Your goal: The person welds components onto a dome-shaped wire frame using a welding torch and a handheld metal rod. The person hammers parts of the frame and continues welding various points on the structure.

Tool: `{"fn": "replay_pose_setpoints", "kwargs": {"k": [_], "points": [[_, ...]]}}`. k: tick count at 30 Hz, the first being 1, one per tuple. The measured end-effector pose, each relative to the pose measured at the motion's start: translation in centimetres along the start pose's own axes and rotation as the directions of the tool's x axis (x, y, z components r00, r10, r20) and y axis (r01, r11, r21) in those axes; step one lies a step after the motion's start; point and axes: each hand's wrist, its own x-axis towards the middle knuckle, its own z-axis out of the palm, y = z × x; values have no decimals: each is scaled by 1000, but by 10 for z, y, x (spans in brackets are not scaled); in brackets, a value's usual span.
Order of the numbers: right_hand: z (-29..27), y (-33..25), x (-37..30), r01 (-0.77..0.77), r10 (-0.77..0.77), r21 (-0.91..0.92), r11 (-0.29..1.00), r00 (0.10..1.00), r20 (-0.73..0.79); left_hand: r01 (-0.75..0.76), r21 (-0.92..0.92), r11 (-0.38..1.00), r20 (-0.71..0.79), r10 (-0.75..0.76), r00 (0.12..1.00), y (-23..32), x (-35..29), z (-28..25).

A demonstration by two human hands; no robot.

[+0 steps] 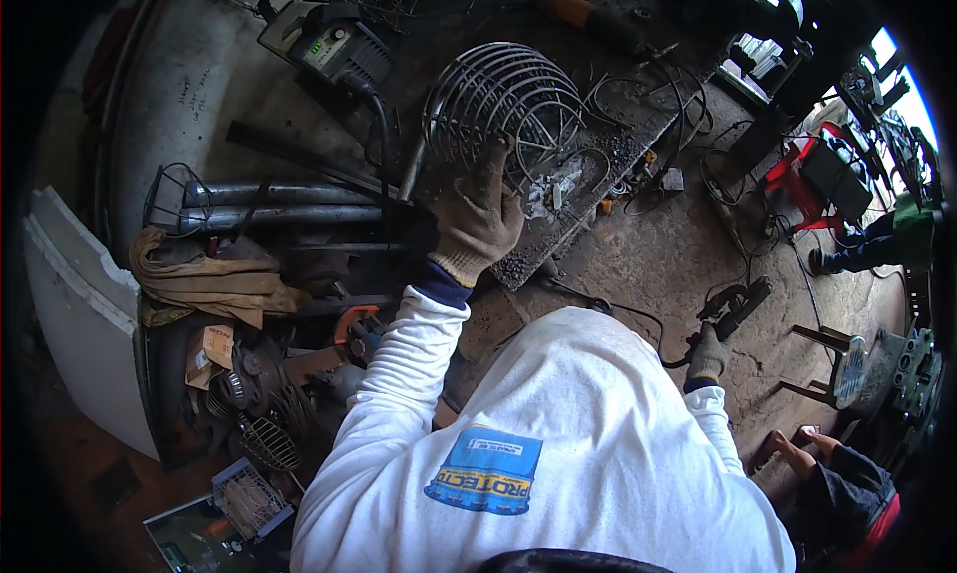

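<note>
My left hand (477,219), in a tan work glove with darkened fingertips, reaches to the near side of a round cage of bent metal rods (503,85). Its fingers are pressed together at the cage's rim, and the fingertips are partly lost against the dark rods. The cage lies tilted on a dark, gritty worktable (533,254). Off to the right, away from the table, my right hand (709,354) is gloved too and closed around a black welding electrode holder (740,304). A cable loops back from it toward the table.
A welding machine (334,50) stands beyond the cage, near an angle grinder (573,10). Metal tubes (289,204) and a brown cloth (204,279) lie left. Cables cross the floor at right, by a red chair (797,179), a stool (847,369) and two people's legs.
</note>
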Motion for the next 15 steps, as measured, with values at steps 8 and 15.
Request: {"fn": "replay_pose_setpoints", "kwargs": {"k": [8,15], "points": [[-3,19,16,43,-43,40,998,999,-13,-99,146,984,43,94,995,19,11,-2],[-1,7,5,-12,12,0,1000,1000,-11,-119,117,986,25,116,993,22,13,-4]]}}
